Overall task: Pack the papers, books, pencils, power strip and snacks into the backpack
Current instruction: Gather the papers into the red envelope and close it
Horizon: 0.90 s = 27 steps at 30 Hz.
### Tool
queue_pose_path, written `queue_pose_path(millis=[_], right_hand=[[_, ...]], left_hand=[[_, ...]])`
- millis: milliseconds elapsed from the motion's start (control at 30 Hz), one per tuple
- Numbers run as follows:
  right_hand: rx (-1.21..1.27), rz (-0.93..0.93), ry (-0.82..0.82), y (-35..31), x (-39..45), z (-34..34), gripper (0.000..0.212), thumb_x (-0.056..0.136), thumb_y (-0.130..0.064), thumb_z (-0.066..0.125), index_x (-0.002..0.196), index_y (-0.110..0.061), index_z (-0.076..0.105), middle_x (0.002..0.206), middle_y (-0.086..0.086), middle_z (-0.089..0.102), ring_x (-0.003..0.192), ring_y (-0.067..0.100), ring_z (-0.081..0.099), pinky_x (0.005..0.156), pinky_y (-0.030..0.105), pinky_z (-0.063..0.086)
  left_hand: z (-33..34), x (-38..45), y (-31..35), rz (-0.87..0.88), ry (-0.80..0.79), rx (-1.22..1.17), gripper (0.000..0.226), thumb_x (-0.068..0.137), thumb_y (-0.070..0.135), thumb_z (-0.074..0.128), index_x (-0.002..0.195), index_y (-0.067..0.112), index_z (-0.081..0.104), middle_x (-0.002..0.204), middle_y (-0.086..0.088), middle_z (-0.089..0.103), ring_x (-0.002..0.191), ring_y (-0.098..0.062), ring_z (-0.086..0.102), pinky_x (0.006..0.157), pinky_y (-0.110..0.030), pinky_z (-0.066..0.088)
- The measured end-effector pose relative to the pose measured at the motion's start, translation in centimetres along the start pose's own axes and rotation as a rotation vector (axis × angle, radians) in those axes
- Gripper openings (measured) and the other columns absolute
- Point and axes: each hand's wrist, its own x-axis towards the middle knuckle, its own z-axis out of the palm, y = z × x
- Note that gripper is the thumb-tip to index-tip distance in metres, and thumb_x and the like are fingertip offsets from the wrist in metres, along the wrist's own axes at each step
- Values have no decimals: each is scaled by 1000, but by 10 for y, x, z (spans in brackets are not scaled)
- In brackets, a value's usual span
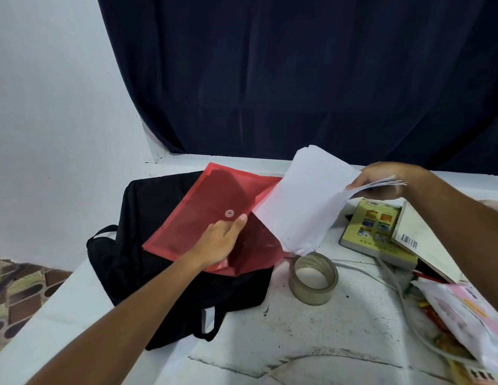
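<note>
Both hands have a grip on something. Left hand holds the front edge of the red folder, with its thumb on top next to the round snap button. Right hand pinches the top end of a stack of white papers, and the low end of the papers dips into the open mouth of the folder.

Behind it all hangs a big dark blue curtain, with a white wall on the left. The white desk has scuffs and dark marks on it. A black backpack lies flat on the desk, and the red folder rests on top of it. Its straps stick out at the near end.

On the right side of the desk sits a yellow-green book, with another book leaning on it. A pink and white snack bag lies near the right edge, on top of more colourful packets. A white cord runs under the books. A roll of clear tape stands just beside the backpack, right below the papers. Some patterned floor shows at the far left.
</note>
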Motion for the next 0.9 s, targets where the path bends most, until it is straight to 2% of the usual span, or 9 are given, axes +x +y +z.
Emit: queue_pose_path(millis=[33,67,100,167,267,400,500,667,900], right_hand=[[29,3,26,4,1,3,10,92,4,53,86,-2,57,85,11,59,72,18,59,44,18,51],[27,12,54,9,3,6,8,92,3,54,85,-1,59,85,13,60,71,19,58,45,20,51],[-11,18,81,16,5,10,6,90,0,57,87,2,62,86,15,62,69,19,58,48,23,51],[-104,12,145,26,7,21,9,88,-5,63,91,3,65,87,15,63,65,19,57,55,25,46],[-126,-9,215,36,6,44,12,87,-9,65,95,-1,61,86,11,60,67,18,54,53,23,42],[-76,-36,244,44,5,68,25,84,-11,68,105,-1,60,102,14,65,85,28,62,72,34,46],[-43,-87,248,46,4,86,28,87,-7,65,112,3,60,102,15,65,79,25,60,63,29,43],[121,-138,295,46,8,119,29,86,0,60,115,0,53,105,16,61,71,19,55,60,27,43],[67,-241,357,34,9,146,23,84,3,45,72,-16,49,72,-1,54,67,17,53,50,23,35]], left_hand=[[0,1,-1,12,28,22,61,92,66,33,65,14,46,73,10,41,70,-23,60,69,-34,37],[3,6,-5,29,53,60,53,99,49,42,65,10,56,107,-10,31,85,-30,66,70,-31,39],[4,10,-10,43,70,90,40,101,34,48,80,8,70,99,-22,69,97,-29,66,77,-27,42],[5,13,-13,95,80,65,26,99,17,54,119,12,70,128,-11,64,121,-20,59,97,-16,38],[7,14,-15,86,121,-29,41,92,8,62,133,17,60,118,-5,70,108,-10,65,97,-11,38],[7,19,-19,-111,216,-166,8,85,15,73,91,17,78,76,-3,73,73,-7,61,79,-20,46],[3,19,-23,-253,196,-355,34,85,18,74,52,16,67,59,-6,56,55,-18,47,57,-27,41],[4,19,-22,-335,206,-599,26,87,13,72,63,3,68,61,-11,62,59,-22,55,63,-33,46],[12,10,-11,-270,341,-516,34,95,20,61,66,4,59,54,-5,47,35,-20,44,35,-22,40]])
